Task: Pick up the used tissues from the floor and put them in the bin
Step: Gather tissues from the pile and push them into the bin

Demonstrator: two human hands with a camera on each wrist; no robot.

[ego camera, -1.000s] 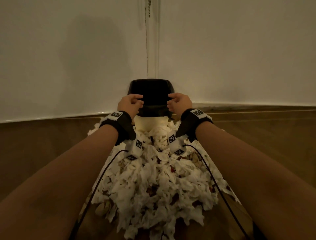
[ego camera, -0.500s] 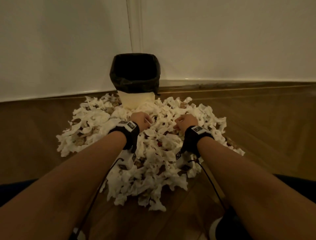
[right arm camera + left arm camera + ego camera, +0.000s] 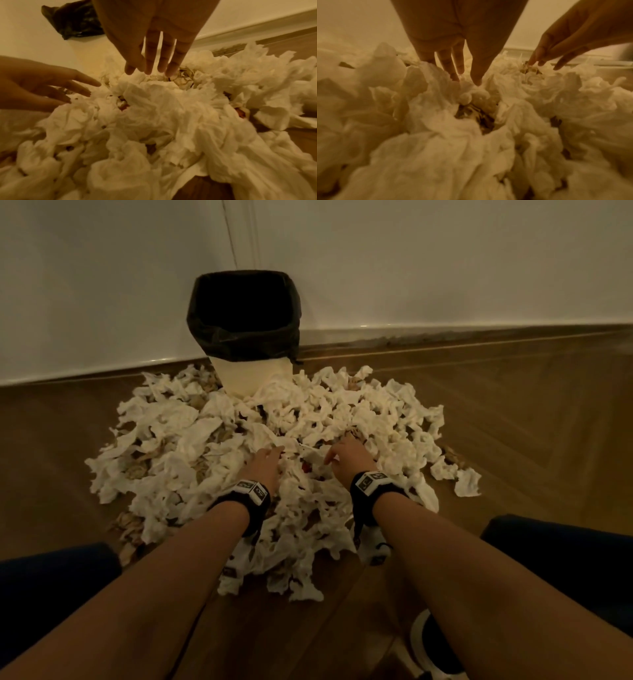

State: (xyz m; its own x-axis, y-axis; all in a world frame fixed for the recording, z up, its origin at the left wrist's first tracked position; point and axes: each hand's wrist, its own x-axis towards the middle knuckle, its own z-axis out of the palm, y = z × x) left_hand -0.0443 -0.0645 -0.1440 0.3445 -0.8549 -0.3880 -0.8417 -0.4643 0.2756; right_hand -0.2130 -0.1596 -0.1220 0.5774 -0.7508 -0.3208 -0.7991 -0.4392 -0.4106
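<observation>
A wide heap of crumpled white tissues (image 3: 212, 453) covers the wooden floor in front of a white bin (image 3: 251, 373) lined with a black bag (image 3: 245, 313). My left hand (image 3: 265, 465) lies on the middle of the heap, fingers straight and spread, tips touching the tissues (image 3: 436, 121). My right hand (image 3: 347, 455) reaches down beside it with straight fingers, its fingertips (image 3: 150, 70) on the tissues (image 3: 163, 108). Neither hand holds anything. The left hand (image 3: 51, 86) also shows at the left of the right wrist view.
The bin stands in the corner against white walls (image 3: 445, 261) with a skirting board (image 3: 462, 328). Bare wooden floor (image 3: 531, 412) lies to the right and left of the heap. My dark-clothed knees (image 3: 565, 563) flank the near edge, and a shoe (image 3: 435, 645) shows at the bottom right.
Both hands have come back from the bin's rim and down onto the heap. Their fingers have uncurled and now lie straight on the tissues. The view has pulled back from the bin.
</observation>
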